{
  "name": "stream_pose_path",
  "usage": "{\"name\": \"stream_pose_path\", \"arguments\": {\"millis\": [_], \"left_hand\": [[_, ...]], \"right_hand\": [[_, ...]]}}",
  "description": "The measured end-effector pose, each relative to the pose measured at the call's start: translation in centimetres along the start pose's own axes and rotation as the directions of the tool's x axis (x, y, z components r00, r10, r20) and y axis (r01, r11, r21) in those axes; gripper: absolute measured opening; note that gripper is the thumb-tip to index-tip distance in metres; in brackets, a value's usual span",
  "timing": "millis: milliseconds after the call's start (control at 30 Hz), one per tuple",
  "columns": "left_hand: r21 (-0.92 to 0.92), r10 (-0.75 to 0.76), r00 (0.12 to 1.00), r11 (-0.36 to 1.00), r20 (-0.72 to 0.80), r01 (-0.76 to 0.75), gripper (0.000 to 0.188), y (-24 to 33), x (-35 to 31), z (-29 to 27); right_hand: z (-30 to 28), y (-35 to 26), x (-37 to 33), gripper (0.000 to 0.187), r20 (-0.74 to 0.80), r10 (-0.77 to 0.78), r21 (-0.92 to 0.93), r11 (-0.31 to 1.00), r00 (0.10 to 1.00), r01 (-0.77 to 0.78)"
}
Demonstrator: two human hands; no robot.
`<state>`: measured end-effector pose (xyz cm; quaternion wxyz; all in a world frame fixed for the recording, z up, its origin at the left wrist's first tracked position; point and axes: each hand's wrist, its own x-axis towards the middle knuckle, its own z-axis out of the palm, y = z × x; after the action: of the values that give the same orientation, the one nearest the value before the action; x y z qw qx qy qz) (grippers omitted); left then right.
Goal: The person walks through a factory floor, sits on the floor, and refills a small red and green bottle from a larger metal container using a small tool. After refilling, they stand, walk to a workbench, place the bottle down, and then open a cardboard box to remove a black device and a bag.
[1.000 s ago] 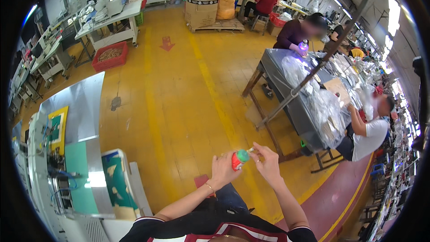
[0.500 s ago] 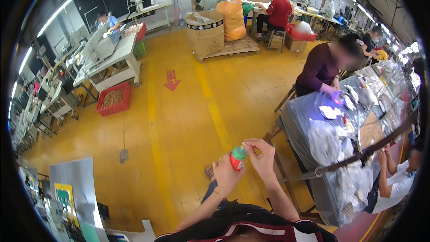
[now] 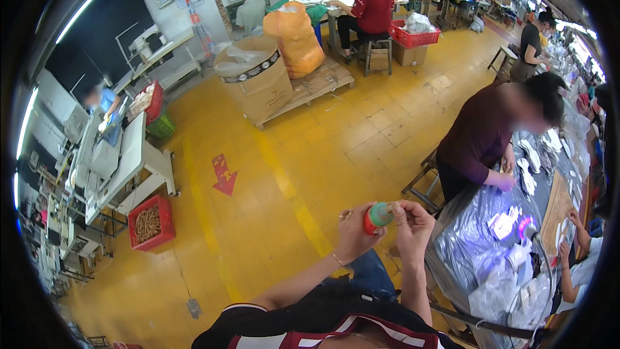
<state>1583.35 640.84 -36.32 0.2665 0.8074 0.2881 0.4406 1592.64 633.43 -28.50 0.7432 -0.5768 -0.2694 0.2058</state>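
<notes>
My left hand (image 3: 354, 238) is wrapped round a small red bottle (image 3: 369, 224) with a green cap (image 3: 381, 212), held tilted to the right in front of my body. My right hand (image 3: 414, 226) is closed beside it, thumb and fingertips pinched against the top of the cap. Whatever lies between those fingertips is too small to make out.
At right, a plastic-covered table (image 3: 452, 236) holds pale pieces and a lit purple lamp (image 3: 528, 227); a person in dark maroon (image 3: 475, 129) leans over it. A red crate of brown sticks (image 3: 152, 223) stands on the floor at left. A large carton (image 3: 258, 90) sits on a pallet ahead.
My view has swung and moved forward, bringing the carton and the maroon-clad person nearer. Both hands and the bottle appear further right, with my right fingers still at the cap's top.
</notes>
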Motion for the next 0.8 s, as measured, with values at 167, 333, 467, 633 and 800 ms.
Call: {"name": "stream_pose_path", "arguments": {"millis": [167,333,467,633,800], "left_hand": [[0.028,0.084,0.995,0.996,0.052,-0.086,0.056,-8.6,12.3,8.1],[-0.057,0.094,0.965,0.995,0.243,-0.082,0.057,-15.7,26.1,15.4],[-0.016,-0.024,0.992,1.000,0.124,0.026,0.058,-19.0,36.7,22.6],[-0.278,-0.246,0.911,0.897,0.332,0.344,0.059,-24.7,49.3,33.4],[-0.362,0.009,0.848,0.907,0.531,0.217,0.073,-28.3,63.5,43.7]], "right_hand": [[1.3,6.0,16.3,0.014,0.008,0.158,0.134,0.978,0.987,-0.158],[4.4,9.9,34.2,0.018,0.090,0.172,0.040,0.984,0.981,-0.176],[4.4,12.1,47.6,0.021,0.076,-0.011,-0.006,1.000,0.997,0.012],[3.4,15.6,61.9,0.041,0.239,-0.154,-0.529,0.807,0.959,0.262],[3.1,20.5,77.2,0.031,-0.064,-0.164,-0.475,0.872,0.984,0.115]]}}
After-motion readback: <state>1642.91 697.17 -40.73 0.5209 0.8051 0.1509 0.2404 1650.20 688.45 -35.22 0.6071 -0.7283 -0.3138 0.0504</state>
